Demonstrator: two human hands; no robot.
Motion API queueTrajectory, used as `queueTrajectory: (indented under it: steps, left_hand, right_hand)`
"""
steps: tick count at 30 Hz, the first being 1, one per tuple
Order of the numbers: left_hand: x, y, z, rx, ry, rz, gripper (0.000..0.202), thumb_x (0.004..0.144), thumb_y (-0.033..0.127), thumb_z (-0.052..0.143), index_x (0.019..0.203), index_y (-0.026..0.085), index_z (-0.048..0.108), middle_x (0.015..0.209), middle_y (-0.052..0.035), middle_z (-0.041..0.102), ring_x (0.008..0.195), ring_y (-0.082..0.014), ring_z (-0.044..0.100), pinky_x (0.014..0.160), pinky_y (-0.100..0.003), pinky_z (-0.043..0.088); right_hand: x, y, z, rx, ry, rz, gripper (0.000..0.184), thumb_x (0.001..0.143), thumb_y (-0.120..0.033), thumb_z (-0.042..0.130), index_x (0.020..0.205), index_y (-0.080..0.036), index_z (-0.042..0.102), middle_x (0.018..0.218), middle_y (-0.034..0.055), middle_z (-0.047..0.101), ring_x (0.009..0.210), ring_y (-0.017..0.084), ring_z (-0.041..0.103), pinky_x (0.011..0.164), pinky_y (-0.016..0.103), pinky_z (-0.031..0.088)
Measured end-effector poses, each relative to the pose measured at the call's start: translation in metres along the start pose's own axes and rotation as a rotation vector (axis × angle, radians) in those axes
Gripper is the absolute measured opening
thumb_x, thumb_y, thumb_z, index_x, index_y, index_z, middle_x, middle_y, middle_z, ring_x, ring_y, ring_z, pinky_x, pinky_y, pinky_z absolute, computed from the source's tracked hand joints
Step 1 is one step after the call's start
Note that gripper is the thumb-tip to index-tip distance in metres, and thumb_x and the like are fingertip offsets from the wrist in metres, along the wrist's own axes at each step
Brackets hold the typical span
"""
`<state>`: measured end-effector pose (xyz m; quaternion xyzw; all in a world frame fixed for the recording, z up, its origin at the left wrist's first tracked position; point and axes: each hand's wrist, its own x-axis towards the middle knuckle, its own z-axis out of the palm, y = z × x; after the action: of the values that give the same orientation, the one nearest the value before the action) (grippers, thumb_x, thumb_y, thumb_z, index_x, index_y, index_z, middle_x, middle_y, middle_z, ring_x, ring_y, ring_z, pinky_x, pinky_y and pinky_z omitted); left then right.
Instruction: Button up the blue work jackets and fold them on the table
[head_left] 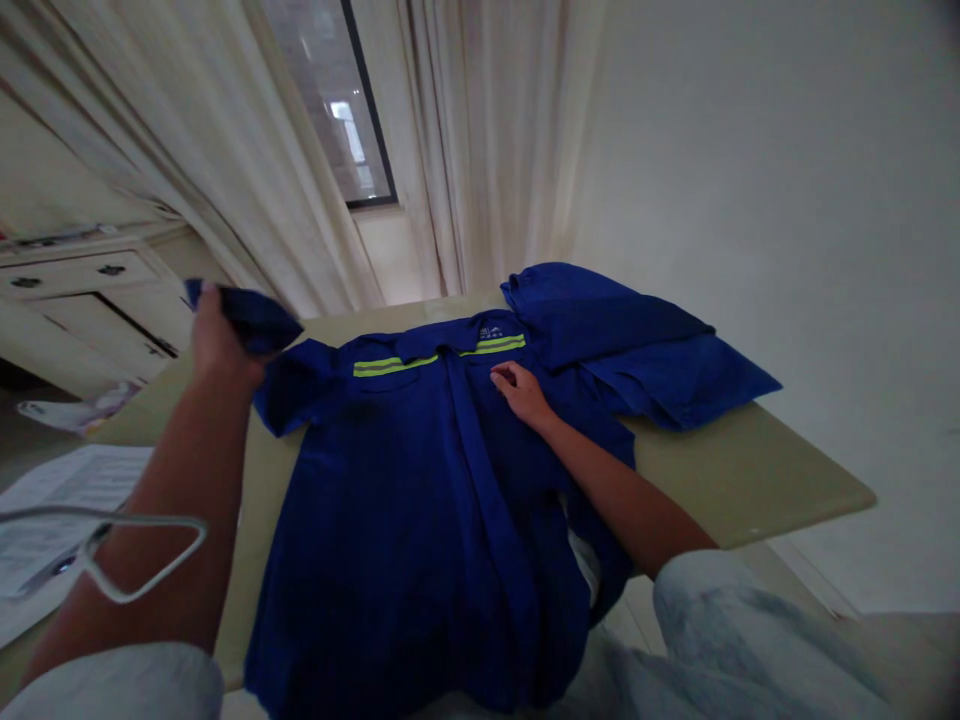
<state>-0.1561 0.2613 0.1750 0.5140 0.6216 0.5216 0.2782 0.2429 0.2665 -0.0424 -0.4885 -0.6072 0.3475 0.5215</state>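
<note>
Head view looks down over a blue shirt (420, 500) spread front-up on a pale table (750, 470), its collar toward the far edge and its hem hanging off the near edge. Two yellow-green stripes run across the chest just below the collar.

The left hand (216, 340) is lifted off the table at the far left corner of the shirt, forearm stretched forward and angled up, wrist slightly bent. Its fingers are closed around the end of the sleeve (259, 318), which is pulled up and away from the body of the shirt, so that the cloth folds over the top of the fist.

The right hand (523, 392) lies palm down on the chest of the shirt, just to the right of the button strip and just below the right-hand stripe. Its fingers are loosely bent and rest on the cloth without pinching anything. The bare forearm runs back across the right side of the shirt to a pale sleeve at the elbow.

A second blue garment (645, 350) lies bunched at the far right of the table, touching the shirt's right shoulder. A white hanger (150, 560) hangs over the left forearm at lower left, with papers (52, 500) beneath it. Behind stand a cream cabinet (82, 290), light curtains (480, 140) and a window (330, 100).
</note>
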Motion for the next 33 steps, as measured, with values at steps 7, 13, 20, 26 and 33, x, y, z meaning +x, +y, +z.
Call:
queueTrajectory:
  steps: [7, 13, 20, 26, 33]
  left_hand:
    - [-0.011, 0.018, 0.152, -0.150, -0.402, -0.046, 0.053, 0.104, 0.052, 0.053, 0.140, 0.013, 0.054, 0.141, -0.0220, 0.062, 0.114, -0.0255, 0.071, 0.099, -0.045, 0.059]
    - [-0.038, -0.075, 0.195, 0.867, -0.519, 0.187, 0.078, 0.097, 0.071, 0.046, 0.162, 0.027, 0.043, 0.171, -0.0177, 0.036, 0.156, -0.0457, 0.033, 0.118, -0.074, 0.032]
    - [-0.049, -0.114, 0.201, 1.053, -0.459, 0.131, 0.084, 0.099, 0.075, 0.022, 0.167, 0.027, 0.036, 0.175, -0.0164, 0.023, 0.160, -0.0492, 0.018, 0.117, -0.084, 0.014]
    - [-0.076, -0.074, 0.232, 0.975, -0.709, 0.510, 0.094, 0.094, 0.071, 0.050, 0.171, 0.028, 0.021, 0.178, -0.0098, 0.013, 0.163, -0.0405, 0.013, 0.127, -0.070, 0.007]
    - [-0.047, -0.100, 0.178, 1.031, -0.823, 0.346, 0.115, 0.082, 0.052, 0.067, 0.172, 0.019, 0.003, 0.178, -0.0177, 0.010, 0.162, -0.0423, 0.018, 0.126, -0.062, 0.023]
  right_hand:
    - [0.003, -0.008, -0.022, 0.437, 0.252, 0.175, 0.044, 0.088, -0.062, 0.068, 0.105, -0.022, 0.062, 0.093, 0.0025, 0.069, 0.076, 0.016, 0.070, 0.073, 0.031, 0.062]
    - [0.019, -0.017, -0.063, 0.369, 0.583, 0.078, 0.034, 0.099, -0.051, 0.052, 0.116, -0.022, 0.057, 0.107, 0.0084, 0.070, 0.098, 0.019, 0.072, 0.093, 0.037, 0.061]
    - [0.035, 0.004, -0.139, 0.089, 1.023, 0.211, 0.054, 0.098, -0.047, 0.049, 0.144, -0.019, 0.043, 0.152, 0.0201, 0.048, 0.141, 0.028, 0.053, 0.115, 0.046, 0.049]
    - [0.038, 0.027, -0.149, 0.141, 1.043, 0.355, 0.061, 0.095, -0.040, 0.054, 0.149, -0.018, 0.037, 0.152, 0.0213, 0.047, 0.140, 0.029, 0.056, 0.114, 0.047, 0.051]
    - [0.040, 0.040, -0.144, 0.119, 1.026, 0.311, 0.060, 0.095, -0.032, 0.048, 0.152, -0.019, 0.033, 0.154, 0.0205, 0.043, 0.142, 0.027, 0.054, 0.117, 0.048, 0.049]
